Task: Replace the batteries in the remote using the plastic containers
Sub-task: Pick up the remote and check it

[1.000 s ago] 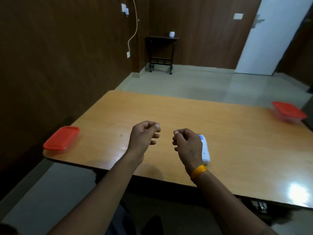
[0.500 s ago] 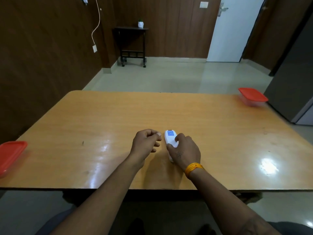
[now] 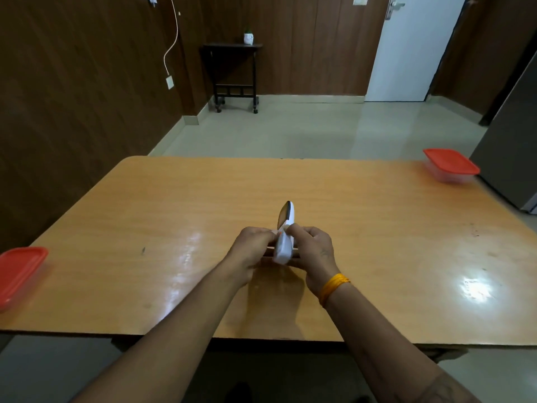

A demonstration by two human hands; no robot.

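A white remote (image 3: 285,237) is lifted on its edge just above the wooden table (image 3: 203,216), its far end pointing away from me. My left hand (image 3: 252,248) grips it from the left and my right hand (image 3: 313,248), with an orange band on the wrist, grips it from the right. A plastic container with a red lid (image 3: 449,166) sits at the table's far right corner. A second red-lidded container (image 3: 18,273) sits at the left edge. The contents of both containers are hidden.
Dark wood-panelled walls stand on the left and behind. A small black side table (image 3: 234,74) with a little pot is at the back, next to a white door (image 3: 412,48). A grey cabinet (image 3: 511,158) stands close to the table's right end.
My right hand has lifted the remote off the table and turned it on its edge. My left hand has closed in and taken hold of it too. The camera view has steadied.
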